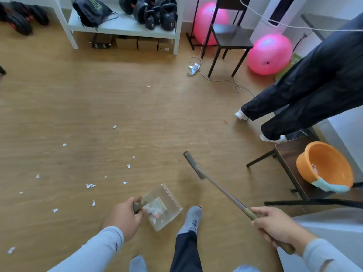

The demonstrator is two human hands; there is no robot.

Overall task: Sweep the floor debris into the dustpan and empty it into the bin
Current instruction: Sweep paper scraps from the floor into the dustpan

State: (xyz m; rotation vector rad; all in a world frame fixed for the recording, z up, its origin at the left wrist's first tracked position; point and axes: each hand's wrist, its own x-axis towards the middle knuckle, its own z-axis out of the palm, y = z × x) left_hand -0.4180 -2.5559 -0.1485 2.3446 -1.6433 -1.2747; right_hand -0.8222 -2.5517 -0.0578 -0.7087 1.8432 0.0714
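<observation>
With your left hand (122, 216) gripping the dustpan (164, 207) handle at 6 o'clock and your right hand (275, 225) closed around the broom (211, 181) handle, tilting the loaded pan may spill paper before reaching the scraps (89, 185) at 9 o'clock or the orange bin (324, 163) at 3 o'clock.

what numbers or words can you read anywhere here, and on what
"6" on a black kettlebell on the white shelf.
"2" or "3", too blurred to tell, on the smaller kettlebell beside it.
Green print on the black bag: unreadable.
Dark mark on the pink ball: unreadable.
</observation>
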